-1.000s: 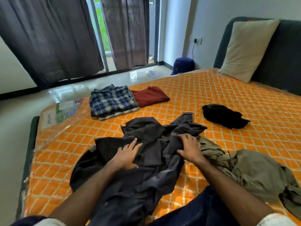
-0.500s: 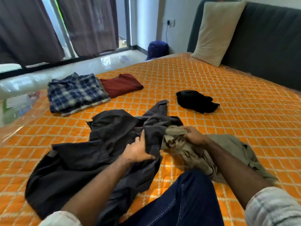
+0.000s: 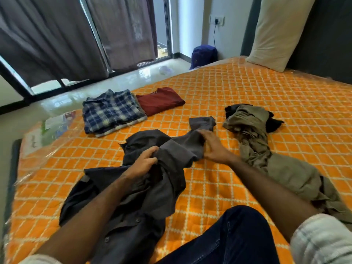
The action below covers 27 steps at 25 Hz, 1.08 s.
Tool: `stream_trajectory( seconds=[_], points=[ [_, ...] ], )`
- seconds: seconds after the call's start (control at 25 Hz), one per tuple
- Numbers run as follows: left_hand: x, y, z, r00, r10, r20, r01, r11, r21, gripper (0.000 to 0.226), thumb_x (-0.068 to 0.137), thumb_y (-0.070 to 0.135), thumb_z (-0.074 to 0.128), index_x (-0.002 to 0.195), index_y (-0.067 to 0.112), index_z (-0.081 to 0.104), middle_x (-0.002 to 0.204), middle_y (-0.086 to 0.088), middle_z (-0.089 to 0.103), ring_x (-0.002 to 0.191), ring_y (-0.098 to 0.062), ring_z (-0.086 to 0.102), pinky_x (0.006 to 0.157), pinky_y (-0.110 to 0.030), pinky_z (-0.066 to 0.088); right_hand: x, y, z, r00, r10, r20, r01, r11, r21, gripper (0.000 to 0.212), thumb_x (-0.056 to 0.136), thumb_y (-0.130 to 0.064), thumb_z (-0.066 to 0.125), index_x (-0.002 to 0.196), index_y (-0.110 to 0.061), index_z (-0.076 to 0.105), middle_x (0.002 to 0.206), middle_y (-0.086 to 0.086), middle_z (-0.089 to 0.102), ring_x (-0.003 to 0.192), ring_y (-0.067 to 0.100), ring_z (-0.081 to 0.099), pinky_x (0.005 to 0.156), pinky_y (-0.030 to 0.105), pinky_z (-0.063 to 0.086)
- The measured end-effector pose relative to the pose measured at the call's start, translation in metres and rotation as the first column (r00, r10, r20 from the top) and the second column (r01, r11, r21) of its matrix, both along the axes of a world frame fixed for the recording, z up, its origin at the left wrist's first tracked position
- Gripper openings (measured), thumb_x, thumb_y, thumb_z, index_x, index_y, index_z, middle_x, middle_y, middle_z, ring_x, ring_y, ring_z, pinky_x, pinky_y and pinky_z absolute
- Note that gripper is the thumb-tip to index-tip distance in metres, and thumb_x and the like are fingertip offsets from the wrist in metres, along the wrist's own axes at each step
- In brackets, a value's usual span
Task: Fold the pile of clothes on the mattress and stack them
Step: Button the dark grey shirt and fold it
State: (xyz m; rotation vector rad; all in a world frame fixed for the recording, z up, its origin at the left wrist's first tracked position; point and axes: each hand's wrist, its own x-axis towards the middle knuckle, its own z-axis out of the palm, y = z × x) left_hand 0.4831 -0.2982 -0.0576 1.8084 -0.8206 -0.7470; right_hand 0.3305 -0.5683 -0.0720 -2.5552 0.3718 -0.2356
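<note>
A crumpled dark grey shirt [image 3: 144,189] lies on the orange mattress [image 3: 247,96] in front of me. My left hand [image 3: 143,161] grips a bunch of its fabric near the middle. My right hand [image 3: 213,147] holds its sleeve, which stretches toward the cuff [image 3: 202,122]. An olive-green garment [image 3: 266,153] lies loose to the right, its far end draped over a black garment [image 3: 274,122]. A folded blue plaid shirt [image 3: 111,111] and a folded maroon shirt [image 3: 160,101] sit side by side at the far left.
A beige pillow [image 3: 276,33] leans on the dark headboard at the back right. A blue bag [image 3: 203,56] stands on the floor beyond the mattress. My knee in blue jeans [image 3: 234,237] rests on the mattress at the near edge. Curtains hang behind.
My right hand let go of the olive garment, which now lies farther right over the black garment, and took hold of the grey shirt's sleeve. The left hand bunched the grey fabric.
</note>
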Motion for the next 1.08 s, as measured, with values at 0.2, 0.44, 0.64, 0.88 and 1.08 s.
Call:
stream_trajectory(
  seconds=[0.2, 0.44, 0.64, 0.88, 1.08],
  points=[
    [0.006, 0.007, 0.040, 0.975, 0.208, -0.079, -0.220, 0.953, -0.210, 0.027, 0.083, 0.003, 0.053, 0.108, 0.007, 0.064, 0.107, -0.008, 0.067, 0.098, -0.019, 0.064, 0.088, -0.038, 0.051, 0.026, 0.080, 0.058, 0.989, 0.050, 0.136, -0.086, 0.959, 0.272, 0.027, 0.082, -0.016, 0.047, 0.082, -0.021, 0.074, 0.085, -0.001, 0.071, 0.081, 0.017, 0.067, 0.077, 0.043, 0.053],
    [-0.012, 0.042, 0.110, 0.693, 0.277, 0.666, -0.010, 0.927, -0.376, 0.051, 0.084, 0.033, 0.080, 0.125, 0.027, 0.051, 0.121, -0.002, 0.050, 0.108, -0.020, 0.056, 0.095, -0.032, 0.046, 0.054, 0.104, 0.163, 0.911, -0.373, 0.176, 0.021, 0.469, 0.883, 0.028, 0.101, -0.003, 0.050, 0.082, -0.012, 0.068, 0.069, -0.002, 0.072, 0.064, 0.011, 0.067, 0.064, 0.024, 0.053],
    [-0.004, 0.068, 0.085, 0.621, -0.027, 0.784, 0.049, 0.999, -0.004, 0.090, 0.069, 0.033, 0.074, 0.150, 0.020, 0.036, 0.140, -0.003, 0.050, 0.127, -0.022, 0.050, 0.109, -0.041, 0.041, 0.070, 0.105, 0.199, 0.837, -0.500, 0.221, 0.023, 0.435, 0.900, 0.029, 0.100, 0.003, 0.047, 0.078, -0.010, 0.061, 0.077, 0.004, 0.059, 0.061, 0.008, 0.059, 0.060, 0.014, 0.048],
    [0.025, 0.093, 0.129, 0.909, 0.162, 0.384, -0.108, 0.982, -0.158, 0.026, 0.080, 0.018, 0.075, 0.101, 0.032, 0.068, 0.090, 0.022, 0.073, 0.084, 0.009, 0.064, 0.079, -0.023, 0.050, 0.045, 0.073, 0.189, 0.853, -0.478, 0.212, 0.409, 0.862, 0.298, 0.040, 0.083, -0.010, 0.061, 0.122, -0.019, 0.056, 0.125, 0.009, 0.054, 0.115, 0.025, 0.051, 0.099, 0.046, 0.047],
    [0.006, 0.056, 0.168, 0.955, 0.294, -0.043, -0.291, 0.897, -0.331, 0.024, 0.083, 0.014, 0.072, 0.107, 0.011, 0.069, 0.091, -0.002, 0.071, 0.079, -0.014, 0.063, 0.069, -0.029, 0.050, 0.033, 0.176, 0.170, 0.940, 0.293, 0.177, -0.341, 0.855, 0.390, 0.062, 0.088, -0.035, 0.076, 0.139, -0.015, 0.047, 0.128, -0.001, 0.059, 0.117, 0.003, 0.058, 0.101, 0.023, 0.048]
  ],
)
